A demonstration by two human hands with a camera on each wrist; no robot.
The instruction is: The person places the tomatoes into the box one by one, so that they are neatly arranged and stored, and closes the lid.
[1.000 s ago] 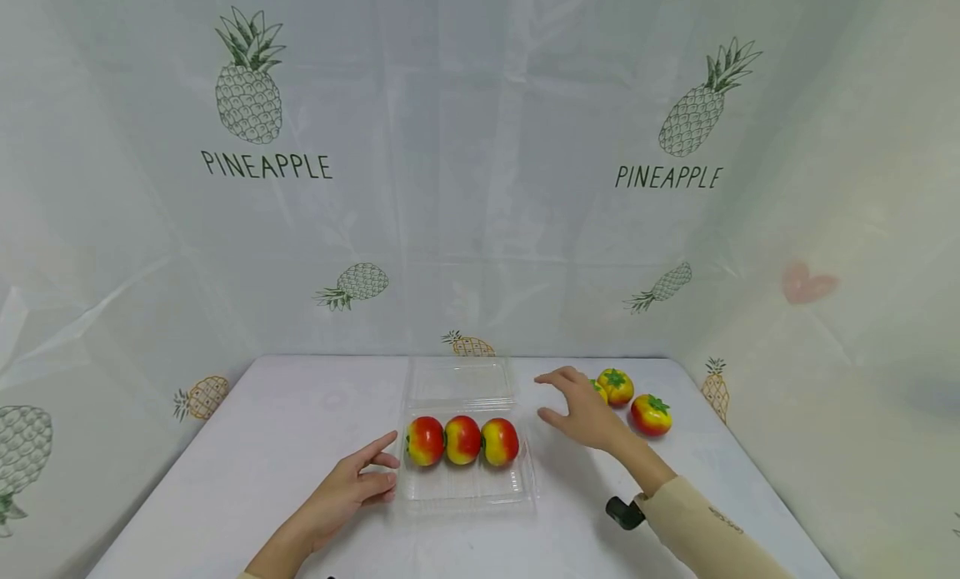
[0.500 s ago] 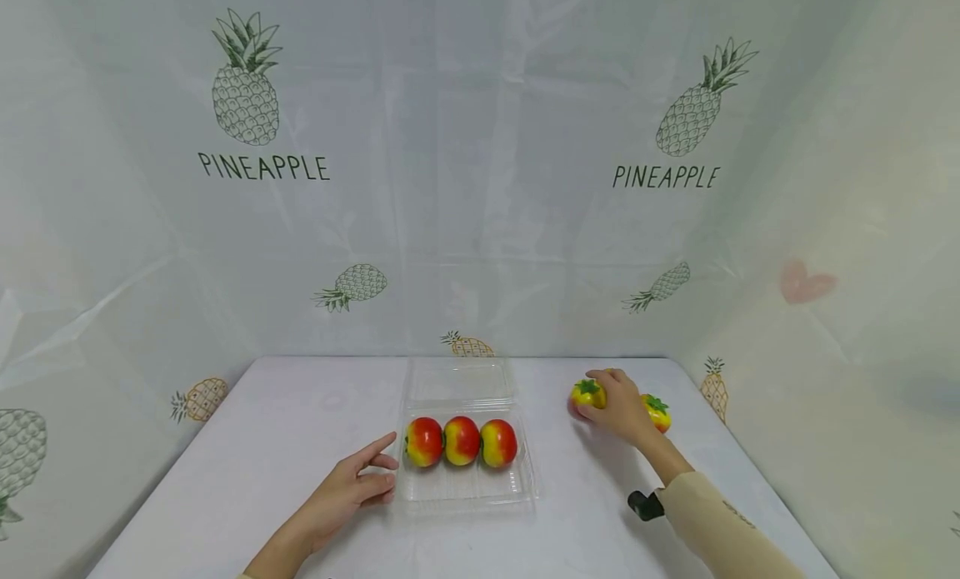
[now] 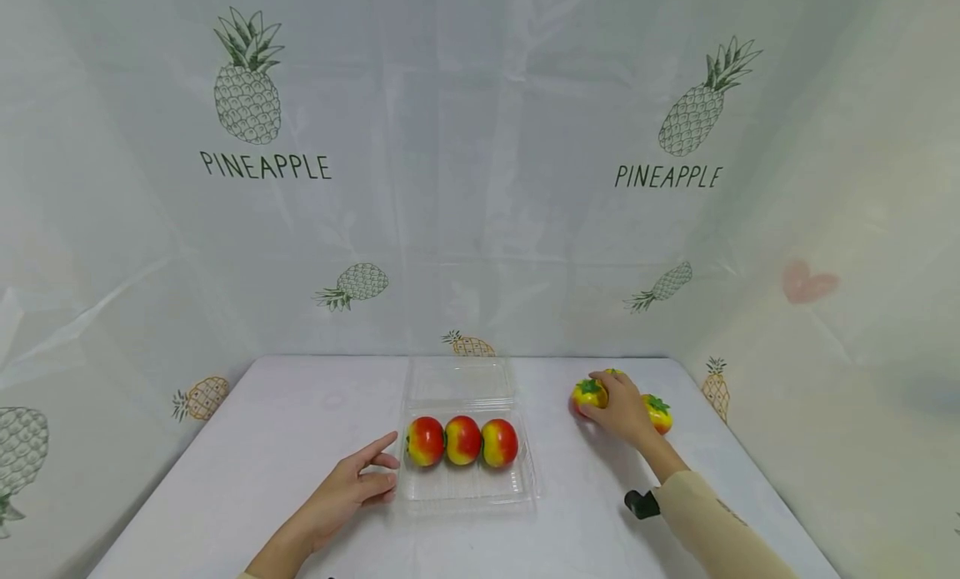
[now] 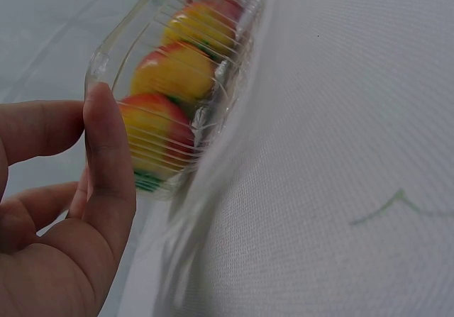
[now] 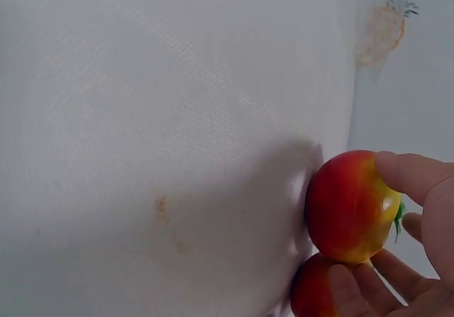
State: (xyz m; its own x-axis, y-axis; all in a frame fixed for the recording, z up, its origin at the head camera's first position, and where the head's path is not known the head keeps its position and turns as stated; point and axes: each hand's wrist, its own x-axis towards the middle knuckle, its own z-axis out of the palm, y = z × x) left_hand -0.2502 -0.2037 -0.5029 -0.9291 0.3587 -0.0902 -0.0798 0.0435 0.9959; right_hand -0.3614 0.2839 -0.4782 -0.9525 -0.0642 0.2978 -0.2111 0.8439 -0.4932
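Observation:
My left hand rests beside a clear plastic clamshell box, its fingertips at the box's left edge. In the left wrist view, the fingers touch the rim near a corner. Inside the box lie three red-and-yellow persimmons in a row, the left one, the middle one and the right one. At the right, my right hand grips another persimmon with a green calyx. The right wrist view shows the thumb on one side of this persimmon and fingers on the other.
Another persimmon is mostly hidden behind my right hand, and one more sits to its right. The box's open lid lies back on the white table. A pineapple-print curtain hangs behind.
My right hand has moved right from beside the box to the loose persimmons and taken hold of the nearest one. My left hand has stayed at the box.

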